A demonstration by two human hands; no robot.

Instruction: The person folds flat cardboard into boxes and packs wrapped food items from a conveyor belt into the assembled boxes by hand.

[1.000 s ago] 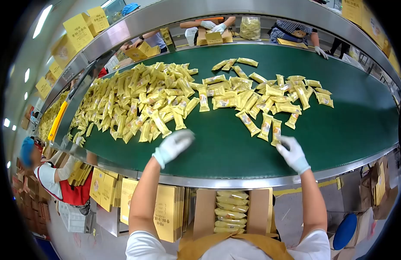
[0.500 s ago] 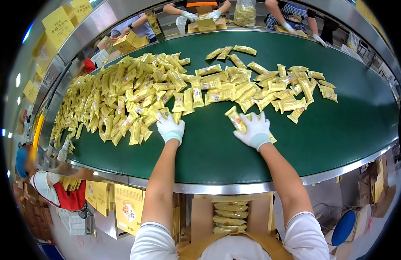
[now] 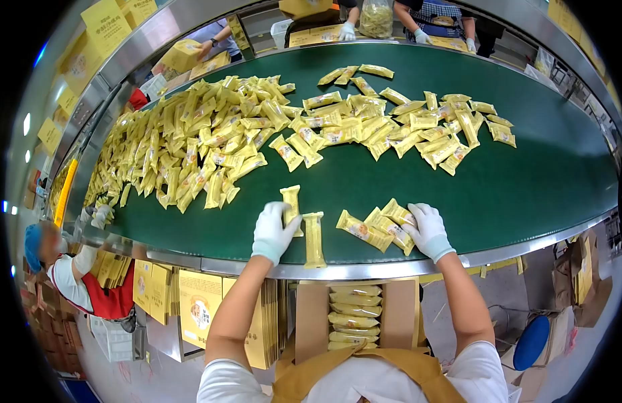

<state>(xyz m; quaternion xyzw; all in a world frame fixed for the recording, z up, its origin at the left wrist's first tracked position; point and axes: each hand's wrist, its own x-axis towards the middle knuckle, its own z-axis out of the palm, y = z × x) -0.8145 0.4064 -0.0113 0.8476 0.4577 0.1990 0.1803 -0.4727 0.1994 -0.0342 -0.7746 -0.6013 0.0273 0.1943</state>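
Observation:
My left hand, in a white glove, has its thumb and fingers around the lower part of a yellow wrapped snack packet. Beside it, another snack packet lies upright near the belt's front edge. On the right, my gloved right hand grips the end of a small cluster of snack packets, its fingertips on the nearest ones. Below the edge, an open carton in front of my body holds a column of stacked packets.
A large heap of packets covers the left of the green belt, with a looser group farther back. Flat yellow cartons stand below at left. Co-workers' gloved hands show across the belt; another person works at left.
Both my hands have drawn back toward the front edge, bringing several packets with them. Across the belt, co-workers' hands and a box have shifted.

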